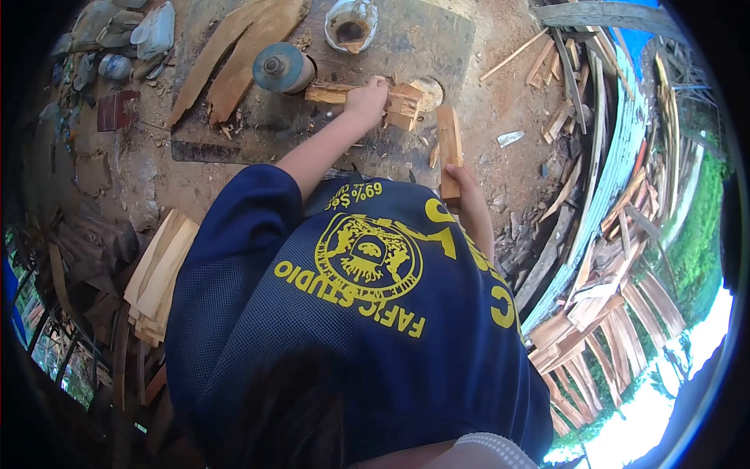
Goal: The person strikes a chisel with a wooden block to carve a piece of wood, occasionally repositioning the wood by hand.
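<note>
My left hand [369, 103] reaches over a low dark board [211, 151] and closes around a rough piece of wood [326, 94]. A short pale block of wood [405, 107] lies against its fingertips. My right hand [466, 187] grips the lower end of a long, flat-sided wooden block [449, 141], which points away from me beside the board's right edge. The fingers on the far side of that block are partly hidden. A round blue-topped can [280, 68] stands left of my left hand.
A white container with a dark inside [351, 30] stands at the back. Split planks [226, 59] lie to its left. Stacked boards [162, 270] are at lower left. Scrap wood and a corrugated sheet [598, 195] line the right side. Plastic bottles [155, 33] lie at far left.
</note>
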`<move>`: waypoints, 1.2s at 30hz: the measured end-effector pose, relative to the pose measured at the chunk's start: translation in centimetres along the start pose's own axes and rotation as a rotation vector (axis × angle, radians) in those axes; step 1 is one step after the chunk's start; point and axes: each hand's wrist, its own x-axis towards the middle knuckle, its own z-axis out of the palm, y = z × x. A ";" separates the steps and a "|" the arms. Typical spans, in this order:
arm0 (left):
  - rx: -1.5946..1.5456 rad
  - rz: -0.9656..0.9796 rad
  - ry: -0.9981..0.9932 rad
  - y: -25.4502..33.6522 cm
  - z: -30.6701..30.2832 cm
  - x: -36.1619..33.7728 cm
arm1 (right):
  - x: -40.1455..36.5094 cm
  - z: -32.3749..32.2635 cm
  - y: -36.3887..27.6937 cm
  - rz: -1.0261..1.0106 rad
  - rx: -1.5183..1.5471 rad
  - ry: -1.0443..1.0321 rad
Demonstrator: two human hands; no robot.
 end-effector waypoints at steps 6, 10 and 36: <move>0.090 0.368 -0.097 -1.6 0.3 1.7 | -0.1 -0.9 0.4 0.072 0.076 0.051; 0.128 0.355 -0.038 -0.9 0.7 1.2 | 0.3 -1.2 0.5 0.067 0.101 0.038; -0.180 0.476 0.177 2.2 -0.5 -2.2 | 0.4 -0.5 -0.4 0.048 0.012 0.029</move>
